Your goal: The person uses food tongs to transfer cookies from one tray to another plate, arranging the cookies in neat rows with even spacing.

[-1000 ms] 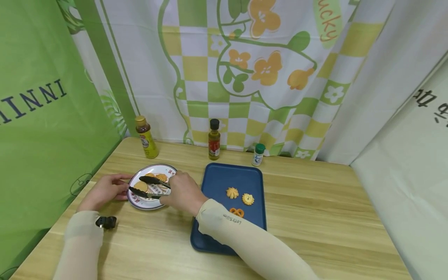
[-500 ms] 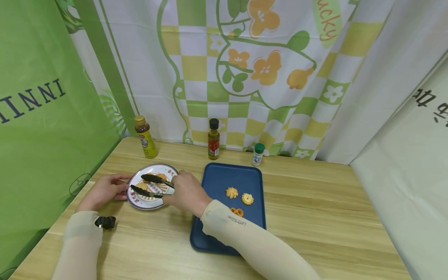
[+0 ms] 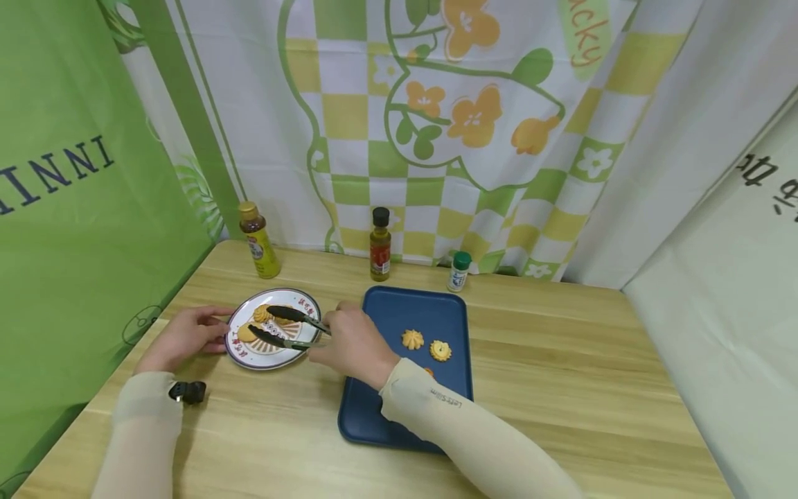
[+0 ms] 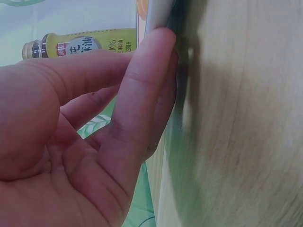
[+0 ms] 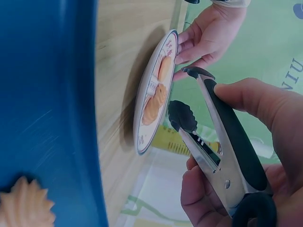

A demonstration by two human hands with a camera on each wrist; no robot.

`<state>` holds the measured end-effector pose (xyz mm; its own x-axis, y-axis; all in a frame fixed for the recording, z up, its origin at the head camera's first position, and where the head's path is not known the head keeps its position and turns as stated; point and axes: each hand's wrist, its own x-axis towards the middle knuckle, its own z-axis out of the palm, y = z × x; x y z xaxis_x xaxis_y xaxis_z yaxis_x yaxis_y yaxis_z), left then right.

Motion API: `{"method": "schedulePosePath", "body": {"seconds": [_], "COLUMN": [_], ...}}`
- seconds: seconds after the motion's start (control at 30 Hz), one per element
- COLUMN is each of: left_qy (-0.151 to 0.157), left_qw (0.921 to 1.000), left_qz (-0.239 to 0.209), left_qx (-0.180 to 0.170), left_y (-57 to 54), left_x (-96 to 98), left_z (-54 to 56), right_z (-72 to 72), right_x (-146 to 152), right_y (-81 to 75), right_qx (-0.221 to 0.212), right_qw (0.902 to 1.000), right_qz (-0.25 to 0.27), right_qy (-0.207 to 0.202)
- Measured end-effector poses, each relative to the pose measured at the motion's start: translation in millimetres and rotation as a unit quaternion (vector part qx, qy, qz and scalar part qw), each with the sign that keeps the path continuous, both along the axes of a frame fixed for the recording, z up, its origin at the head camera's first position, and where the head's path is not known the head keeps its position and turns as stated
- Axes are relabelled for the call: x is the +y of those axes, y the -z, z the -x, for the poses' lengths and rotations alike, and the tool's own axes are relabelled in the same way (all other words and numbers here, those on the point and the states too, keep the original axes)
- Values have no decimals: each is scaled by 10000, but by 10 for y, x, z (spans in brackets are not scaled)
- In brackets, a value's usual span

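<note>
My right hand (image 3: 358, 346) grips black-and-metal tongs (image 5: 236, 137) by the handles. Their dark tips (image 5: 182, 116) stand apart with nothing between them, above the plate in the head view. The white oval plate (image 3: 268, 362) has a printed pattern and a dark rim. On it lie a flat round cookie (image 3: 246, 334), a swirled cookie (image 3: 261, 314) and another cookie partly hidden behind the tongs. At the plate's left edge, my left hand (image 3: 188, 338) touches the rim with its fingertips, fingers nearly straight in the left wrist view.
A blue tray (image 3: 399, 301) right of the plate bears a ridged cookie (image 3: 412, 339) and a round cookie (image 3: 440, 351); my right sleeve covers part of it. Behind stand a yellow-labelled bottle (image 3: 262, 253), a dark-capped bottle (image 3: 380, 249) and a green-capped shaker (image 3: 458, 272).
My right hand and the tongs have shifted right and a little up, uncovering more of the cookies. The sleeve now hides most of the pretzel on the tray. The left hand stays at the rim.
</note>
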<state>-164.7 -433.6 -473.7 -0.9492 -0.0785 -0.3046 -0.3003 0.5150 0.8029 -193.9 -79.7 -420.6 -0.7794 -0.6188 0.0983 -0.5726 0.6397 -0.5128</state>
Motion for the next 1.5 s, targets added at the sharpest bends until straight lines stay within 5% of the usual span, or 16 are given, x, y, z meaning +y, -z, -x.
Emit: {"method": "schedulePosePath", "body": {"seconds": [1.03,1.5], "left_qy": [54,93], "left_qw": [10000,9999], "left_qz": [74,95], "left_qx": [34,43], "left_y": [24,43], "left_x": [-8,-17], "left_z": [-2,13], "right_z": [-182,-200], "right_x": [991,1541], "right_y": [-52,27], "right_qx": [-369,-367], "right_qw": [9973,9899], "right_qz": [94,-135], "right_qy": [631,1360]}}
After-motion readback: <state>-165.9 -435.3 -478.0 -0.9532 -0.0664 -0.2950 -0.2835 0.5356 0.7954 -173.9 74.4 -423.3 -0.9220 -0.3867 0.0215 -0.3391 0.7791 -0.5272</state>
